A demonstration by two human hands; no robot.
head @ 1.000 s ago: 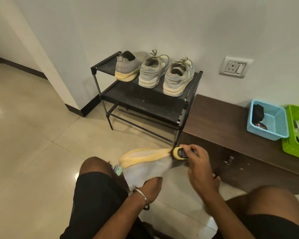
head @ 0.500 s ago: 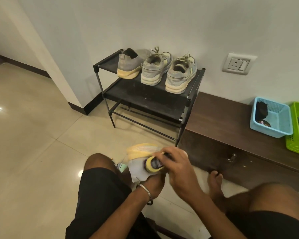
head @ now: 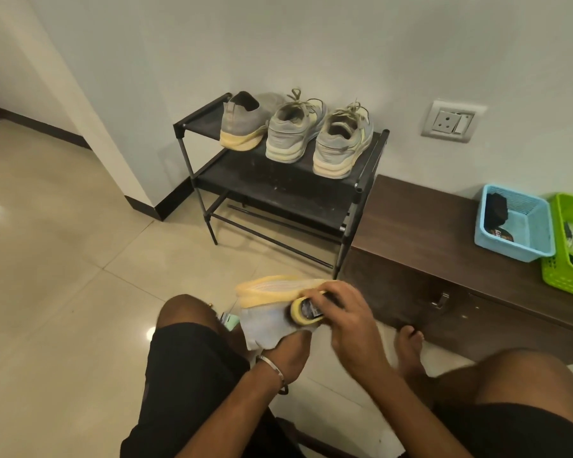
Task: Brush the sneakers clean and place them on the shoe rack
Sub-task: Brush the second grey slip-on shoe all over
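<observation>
Right hand (head: 348, 322) fingers are being kept curled round the brush (head: 306, 310), now drawn back from toe to mid-upper. Sneaker (head: 272, 312) is being gripped from beneath by left hand (head: 290, 355), over the knees. Brushing is being continued; shoe rack (head: 278, 190) is holding three.

Glossy floor tiles (head: 63, 259), matt metal rack (head: 278, 190), wood bench (head: 427, 226).

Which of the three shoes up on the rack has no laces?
The leftmost shoe on the shoe rack: a smooth grey slip-on with a yellow sole. The middle shoe and rightmost shoe both show tied laces.
</observation>
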